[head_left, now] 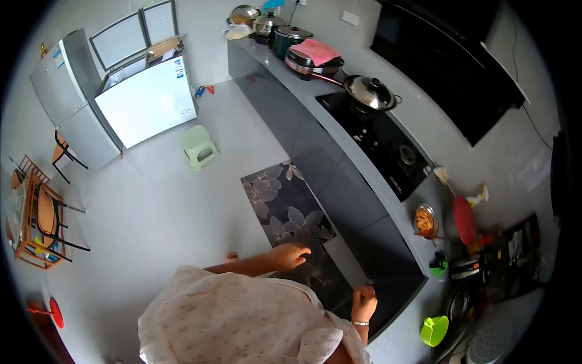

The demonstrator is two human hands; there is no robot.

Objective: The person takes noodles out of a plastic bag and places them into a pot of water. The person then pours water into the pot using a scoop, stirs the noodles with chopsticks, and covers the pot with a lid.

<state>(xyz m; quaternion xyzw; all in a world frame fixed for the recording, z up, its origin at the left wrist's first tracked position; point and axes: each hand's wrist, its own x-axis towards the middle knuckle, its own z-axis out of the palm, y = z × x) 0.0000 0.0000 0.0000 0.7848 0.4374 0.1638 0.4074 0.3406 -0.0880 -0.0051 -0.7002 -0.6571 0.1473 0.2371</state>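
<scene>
My left hand hangs above the dark floor mat with its leaf pattern, fingers loosely bent and apart, holding nothing visible. Close to the lower cabinets, my right hand is closed, with a bracelet at the wrist. Its fingers curl beside the dark cabinet front, and what they grip is too small to tell. A light grey panel shows between the two hands, low beside the cabinets.
On the counter are a lidded wok, a black stove, a bowl of food and a green container. A green stool, white freezer, fridge and wooden chairs stand to the left.
</scene>
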